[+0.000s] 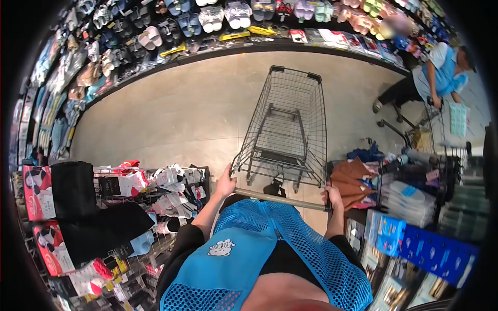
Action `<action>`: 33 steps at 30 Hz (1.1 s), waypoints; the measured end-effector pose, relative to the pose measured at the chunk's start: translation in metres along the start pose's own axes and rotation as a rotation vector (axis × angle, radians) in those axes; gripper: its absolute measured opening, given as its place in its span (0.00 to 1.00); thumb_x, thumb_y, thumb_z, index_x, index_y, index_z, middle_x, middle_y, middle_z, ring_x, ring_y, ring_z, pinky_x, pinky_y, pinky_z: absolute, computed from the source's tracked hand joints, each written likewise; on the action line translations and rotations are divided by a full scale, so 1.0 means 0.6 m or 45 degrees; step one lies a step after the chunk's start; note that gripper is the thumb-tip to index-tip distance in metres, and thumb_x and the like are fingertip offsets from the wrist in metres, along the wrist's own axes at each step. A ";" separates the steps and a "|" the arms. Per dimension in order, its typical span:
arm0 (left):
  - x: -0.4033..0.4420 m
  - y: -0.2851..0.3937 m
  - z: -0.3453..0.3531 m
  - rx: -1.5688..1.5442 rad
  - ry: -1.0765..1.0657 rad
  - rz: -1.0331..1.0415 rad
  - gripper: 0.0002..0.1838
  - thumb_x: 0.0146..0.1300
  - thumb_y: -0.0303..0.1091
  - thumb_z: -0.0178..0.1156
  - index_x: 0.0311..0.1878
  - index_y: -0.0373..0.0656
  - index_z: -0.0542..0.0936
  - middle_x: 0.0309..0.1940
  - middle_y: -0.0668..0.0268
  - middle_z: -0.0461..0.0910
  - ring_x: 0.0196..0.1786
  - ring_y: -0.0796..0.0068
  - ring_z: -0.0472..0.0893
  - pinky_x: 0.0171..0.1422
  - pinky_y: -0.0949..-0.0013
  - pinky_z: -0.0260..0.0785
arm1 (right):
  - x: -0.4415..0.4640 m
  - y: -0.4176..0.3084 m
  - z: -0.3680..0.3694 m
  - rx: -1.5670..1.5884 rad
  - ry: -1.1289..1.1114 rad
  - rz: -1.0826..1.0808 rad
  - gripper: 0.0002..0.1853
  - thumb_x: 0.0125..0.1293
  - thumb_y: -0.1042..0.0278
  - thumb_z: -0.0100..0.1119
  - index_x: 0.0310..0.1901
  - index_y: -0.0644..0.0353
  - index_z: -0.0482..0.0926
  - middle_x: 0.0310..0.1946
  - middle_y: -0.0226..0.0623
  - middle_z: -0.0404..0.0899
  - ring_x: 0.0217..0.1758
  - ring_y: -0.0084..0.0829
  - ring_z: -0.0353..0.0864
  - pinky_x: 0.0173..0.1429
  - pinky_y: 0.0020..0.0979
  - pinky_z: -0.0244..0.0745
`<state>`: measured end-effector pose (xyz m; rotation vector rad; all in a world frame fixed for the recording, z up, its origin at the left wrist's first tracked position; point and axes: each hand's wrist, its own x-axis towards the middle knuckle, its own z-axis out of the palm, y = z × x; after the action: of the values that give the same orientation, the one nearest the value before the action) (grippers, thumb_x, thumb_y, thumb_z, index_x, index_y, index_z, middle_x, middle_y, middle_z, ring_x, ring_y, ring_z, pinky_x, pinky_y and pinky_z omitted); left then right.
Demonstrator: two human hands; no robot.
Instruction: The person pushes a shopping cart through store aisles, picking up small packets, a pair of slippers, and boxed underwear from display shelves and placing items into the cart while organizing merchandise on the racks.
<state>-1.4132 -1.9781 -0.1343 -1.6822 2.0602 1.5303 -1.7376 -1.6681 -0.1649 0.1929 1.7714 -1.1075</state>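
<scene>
A grey wire shopping cart (285,140) stands in front of my body, pointing away down the tiled floor and leaning slightly right in the head view. Its pale handlebar (280,198) crosses just ahead of my blue mesh vest. My left hand (226,182) is closed around the frame at the cart's left rear corner. At the right end of the handlebar, my right hand (333,197) is closed on the right rear corner, with some fingers hidden. Through the wire mesh, the lower frame and wheels are visible.
Shelves of slippers and sandals (211,19) curve along the far side. Racks of socks (174,194) stand close on my left, and hanging brown cloth goods (353,181) on my right. Another person in a blue vest (443,67) holds a second cart (423,132) at the right.
</scene>
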 end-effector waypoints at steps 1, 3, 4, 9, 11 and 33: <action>0.016 0.012 -0.004 0.006 0.030 -0.012 0.30 0.53 0.31 0.56 0.62 0.42 0.63 0.53 0.49 0.72 0.59 0.56 0.69 0.62 0.63 0.61 | 0.022 0.002 -0.006 -0.019 -0.031 -0.044 0.16 0.61 0.65 0.44 0.50 0.61 0.67 0.21 0.37 0.71 0.12 0.25 0.66 0.17 0.28 0.61; 0.054 0.016 -0.004 -0.457 -0.102 -0.069 0.28 0.53 0.33 0.58 0.59 0.40 0.66 0.47 0.57 0.76 0.53 0.66 0.72 0.58 0.67 0.62 | 0.046 -0.013 -0.007 -0.012 -0.038 -0.088 0.16 0.61 0.65 0.45 0.49 0.62 0.67 0.20 0.37 0.71 0.11 0.24 0.64 0.16 0.28 0.60; 0.077 0.009 -0.004 -0.462 -0.066 0.025 0.26 0.53 0.34 0.60 0.56 0.38 0.69 0.42 0.63 0.76 0.45 0.74 0.72 0.52 0.71 0.63 | 0.059 -0.024 -0.007 -0.009 -0.053 -0.087 0.16 0.61 0.65 0.45 0.49 0.62 0.67 0.20 0.37 0.71 0.11 0.24 0.64 0.16 0.28 0.60; 0.167 0.032 -0.002 -0.376 -0.034 0.053 0.16 0.55 0.30 0.56 0.48 0.37 0.72 0.35 0.65 0.75 0.37 0.77 0.72 0.42 0.71 0.65 | 0.103 -0.083 -0.002 0.004 -0.009 -0.119 0.16 0.60 0.64 0.45 0.46 0.63 0.67 0.22 0.40 0.74 0.11 0.25 0.64 0.15 0.26 0.59; 0.198 0.053 -0.001 -0.425 -0.088 -0.017 0.16 0.56 0.30 0.56 0.47 0.37 0.72 0.33 0.65 0.75 0.35 0.76 0.73 0.41 0.70 0.66 | 0.124 -0.112 -0.008 0.003 -0.052 -0.112 0.15 0.60 0.65 0.45 0.45 0.63 0.67 0.22 0.41 0.75 0.10 0.26 0.65 0.15 0.27 0.60; 0.486 0.262 -0.140 0.170 -0.182 0.242 0.28 0.52 0.32 0.50 0.60 0.39 0.67 0.42 0.46 0.78 0.45 0.51 0.78 0.52 0.56 0.69 | 0.192 -0.305 0.172 -0.641 0.809 -0.101 0.16 0.65 0.62 0.43 0.47 0.64 0.74 0.35 0.45 0.79 0.31 0.36 0.82 0.37 0.33 0.76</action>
<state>-1.6085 -2.2565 -0.1665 -1.3245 2.2440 1.4767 -1.8312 -1.8884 -0.1577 0.1766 2.5854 -0.6471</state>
